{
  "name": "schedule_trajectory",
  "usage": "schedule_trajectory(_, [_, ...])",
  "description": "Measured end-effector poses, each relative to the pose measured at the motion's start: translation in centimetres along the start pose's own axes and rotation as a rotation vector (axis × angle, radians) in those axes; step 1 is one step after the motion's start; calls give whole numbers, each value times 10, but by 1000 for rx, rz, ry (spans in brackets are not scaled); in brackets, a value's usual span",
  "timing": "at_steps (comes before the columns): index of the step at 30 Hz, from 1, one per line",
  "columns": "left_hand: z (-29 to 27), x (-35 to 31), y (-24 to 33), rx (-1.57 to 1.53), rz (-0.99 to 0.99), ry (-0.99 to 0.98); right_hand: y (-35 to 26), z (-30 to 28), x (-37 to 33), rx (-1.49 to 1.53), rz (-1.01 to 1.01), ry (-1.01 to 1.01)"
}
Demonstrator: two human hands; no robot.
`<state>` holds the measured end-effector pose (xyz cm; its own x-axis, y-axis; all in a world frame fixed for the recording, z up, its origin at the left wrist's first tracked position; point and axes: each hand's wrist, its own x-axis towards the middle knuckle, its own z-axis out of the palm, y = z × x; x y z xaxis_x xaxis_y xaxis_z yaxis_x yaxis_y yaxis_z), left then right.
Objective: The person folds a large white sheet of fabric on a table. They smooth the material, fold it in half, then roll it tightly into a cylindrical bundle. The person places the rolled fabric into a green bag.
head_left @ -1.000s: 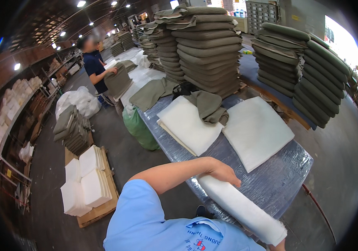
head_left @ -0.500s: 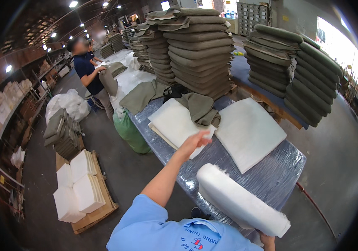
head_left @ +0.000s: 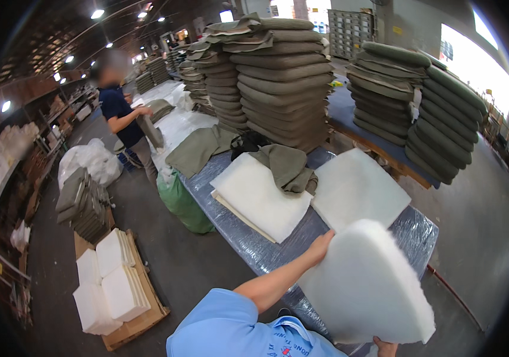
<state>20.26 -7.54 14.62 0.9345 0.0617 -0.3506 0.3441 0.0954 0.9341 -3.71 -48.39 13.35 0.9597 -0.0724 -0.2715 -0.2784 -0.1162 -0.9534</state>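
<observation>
A thick white foam cushion pad [head_left: 370,285] with fuzzy fibre edges is tilted up over the near end of the wrapped table. My left hand [head_left: 320,247] is closed on its far left edge, with part of the fingers hidden behind it. At the near lower edge, my right hand [head_left: 385,347] grips the same pad, mostly covered by it. Beyond lie a flat white batting sheet [head_left: 361,184] and, to its left, a stack of white sheets [head_left: 266,199]. A crumpled olive fabric cover [head_left: 287,168] rests on that stack.
Tall stacks of olive cushions [head_left: 284,83] stand at the table's far end, and more cushions [head_left: 445,125] at the right. White foam blocks [head_left: 125,294] sit on a pallet at left. A green bag [head_left: 186,205] touches the table's left side. A co-worker [head_left: 121,110] handles olive fabric.
My left hand has come from above the white sheets to the pad's edge. The pad has turned from edge-on to showing its broad face. The co-worker's fabric has shifted.
</observation>
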Motion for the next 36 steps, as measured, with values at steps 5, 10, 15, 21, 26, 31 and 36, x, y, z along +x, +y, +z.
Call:
schedule_trajectory(5, [82, 35, 82, 623, 136, -343, 72, 39, -48, 312, 230, 301])
schedule_trajectory(10, [171, 12, 107, 937, 199, -577, 105, 93, -95, 685, 571, 394])
schedule_trajectory(15, [135, 53, 69, 782, 516, -365, 125, 130, -90, 797, 725, 10])
schedule_trajectory(21, [17, -28, -41, 248, 241, -34, 133, 167, -74, 1156, 908, 269])
schedule_trajectory(26, [-92, -230, -150, 207, -319, 172, 188, 114, -93, 1043, 787, -25])
schedule_trajectory(31, [-188, -414, -184, 32, -496, 614, 170, 164, -148, 904, 948, -23])
schedule_trajectory(36, [-174, -438, -187, -169, -401, 151, 96, 213, -139, 557, 386, -197])
